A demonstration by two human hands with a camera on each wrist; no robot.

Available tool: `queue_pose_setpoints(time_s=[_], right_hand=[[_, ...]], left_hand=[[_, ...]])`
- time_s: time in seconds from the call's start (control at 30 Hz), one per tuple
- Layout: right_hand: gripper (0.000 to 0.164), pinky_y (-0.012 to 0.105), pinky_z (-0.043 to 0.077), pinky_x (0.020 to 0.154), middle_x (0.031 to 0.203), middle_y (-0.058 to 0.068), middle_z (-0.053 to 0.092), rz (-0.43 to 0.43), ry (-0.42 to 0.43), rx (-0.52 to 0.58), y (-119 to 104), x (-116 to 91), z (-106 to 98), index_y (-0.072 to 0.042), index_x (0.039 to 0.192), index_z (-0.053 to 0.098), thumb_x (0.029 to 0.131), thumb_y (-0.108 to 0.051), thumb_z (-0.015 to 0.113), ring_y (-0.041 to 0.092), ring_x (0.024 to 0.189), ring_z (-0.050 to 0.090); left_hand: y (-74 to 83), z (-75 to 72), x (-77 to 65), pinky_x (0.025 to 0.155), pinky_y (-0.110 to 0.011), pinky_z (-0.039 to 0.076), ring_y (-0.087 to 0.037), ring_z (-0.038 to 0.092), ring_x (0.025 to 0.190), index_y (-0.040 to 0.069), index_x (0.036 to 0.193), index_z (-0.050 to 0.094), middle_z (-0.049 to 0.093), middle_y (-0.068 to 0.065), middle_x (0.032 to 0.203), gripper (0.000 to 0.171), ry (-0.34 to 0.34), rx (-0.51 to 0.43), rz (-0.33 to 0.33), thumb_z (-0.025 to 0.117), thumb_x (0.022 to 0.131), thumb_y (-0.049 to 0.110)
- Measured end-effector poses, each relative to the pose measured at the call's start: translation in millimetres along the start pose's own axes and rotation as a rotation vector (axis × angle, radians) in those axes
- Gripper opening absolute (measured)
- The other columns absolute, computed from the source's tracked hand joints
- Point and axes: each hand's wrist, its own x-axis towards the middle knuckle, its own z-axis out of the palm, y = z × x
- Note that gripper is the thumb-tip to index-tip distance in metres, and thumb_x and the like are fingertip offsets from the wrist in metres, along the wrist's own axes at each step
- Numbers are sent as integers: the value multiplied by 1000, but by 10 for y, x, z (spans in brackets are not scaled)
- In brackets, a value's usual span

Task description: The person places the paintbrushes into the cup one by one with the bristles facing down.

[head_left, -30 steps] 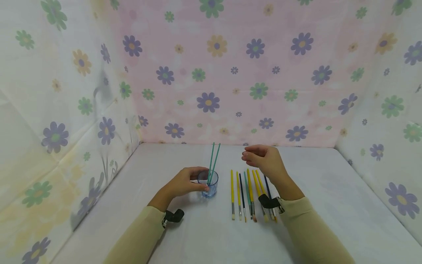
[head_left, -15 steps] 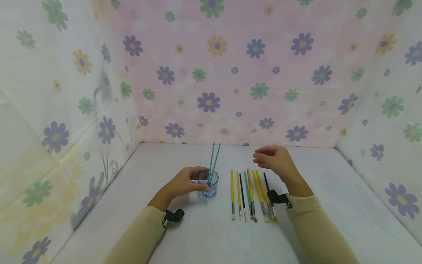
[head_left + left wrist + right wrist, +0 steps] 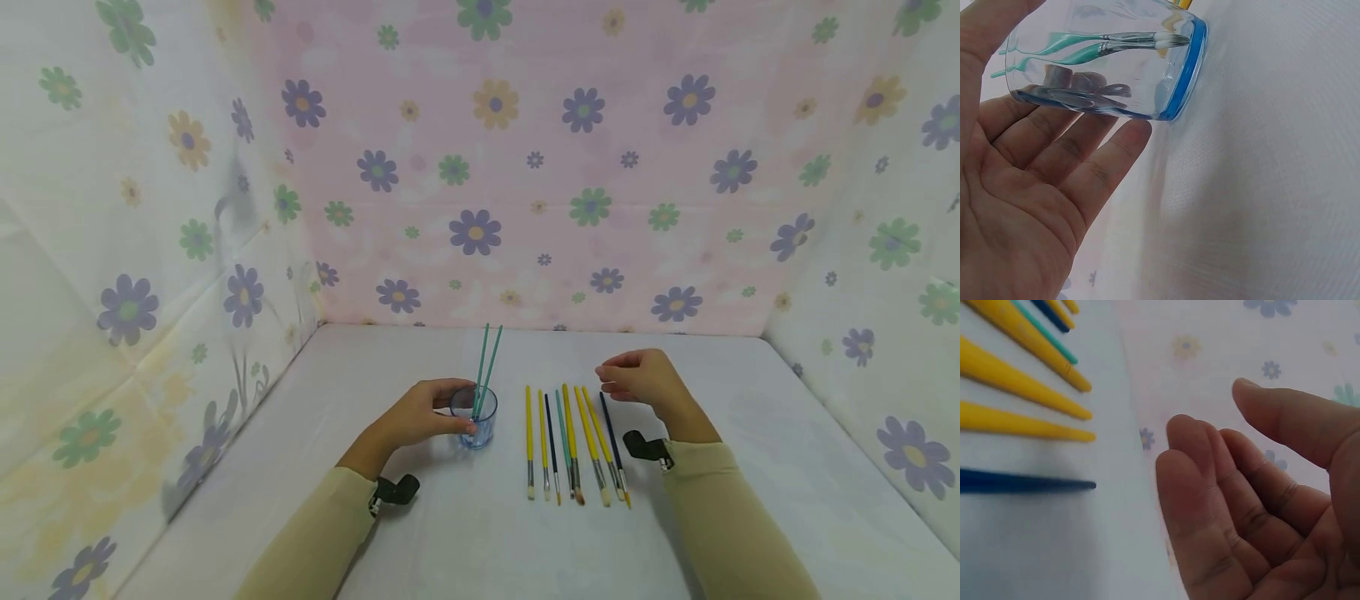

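My left hand (image 3: 416,414) grips a clear glass (image 3: 478,433) with a blue base, thumb on the near side and fingers round the far side. Two teal paintbrushes (image 3: 490,362) lean in it, handles up; their pale bristles (image 3: 1171,40) show near the base in the left wrist view. My right hand (image 3: 647,385) hovers with nothing in it, fingers gently bent and thumb apart. Its fingertips are close to the handle end of a dark blue paintbrush (image 3: 612,435), the rightmost of a row on the table. That handle (image 3: 1029,482) lies beside the fingers in the right wrist view.
Right of the glass, several paintbrushes lie side by side, bristles toward me: yellow ones (image 3: 528,433), a teal one (image 3: 562,429) and a black one (image 3: 551,433). White cloth covers the table (image 3: 465,542). Flowered fabric (image 3: 420,250) stands behind and at both sides.
My right hand has moved right and then lower, from above the middle of the row to the dark blue paintbrush's handle end. The left hand and glass have stayed put.
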Motion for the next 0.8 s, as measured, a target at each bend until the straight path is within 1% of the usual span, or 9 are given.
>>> queue_pose_setpoints(time_s=[0.27, 0.5, 0.63, 0.8], right_hand=[[45, 32, 64, 77, 110, 17, 73, 128, 11, -107, 130, 44, -62, -1, 123, 66, 92, -30, 80, 22, 86, 73], [44, 29, 60, 69, 96, 13, 75, 216, -6, -221, 247, 91, -98, -1, 116, 68, 88, -31, 84, 23, 80, 71], [46, 30, 59, 67, 90, 12, 75, 231, -36, -268, 312, 114, -106, 0, 113, 68, 85, -32, 86, 23, 77, 71], [46, 31, 61, 66, 87, 12, 76, 219, -56, -254, 365, 122, -88, 1, 111, 67, 83, -30, 88, 23, 75, 72]], left_hand=[[19, -4, -8, 112, -46, 48, -19, 61, 132, 24, 143, 60, 67, 8, 135, 72, -1, -12, -4, 92, 79, 35], [12, -5, -15, 112, -48, 48, -23, 60, 134, 21, 145, 59, 66, 4, 138, 72, -4, -16, 12, 90, 81, 35], [14, -5, -15, 112, -48, 48, -22, 59, 135, 23, 145, 59, 65, 6, 138, 73, -6, -21, 4, 91, 80, 35], [10, -7, -12, 112, -47, 49, -21, 59, 135, 23, 144, 59, 65, 7, 138, 73, -6, -21, 4, 91, 79, 36]])
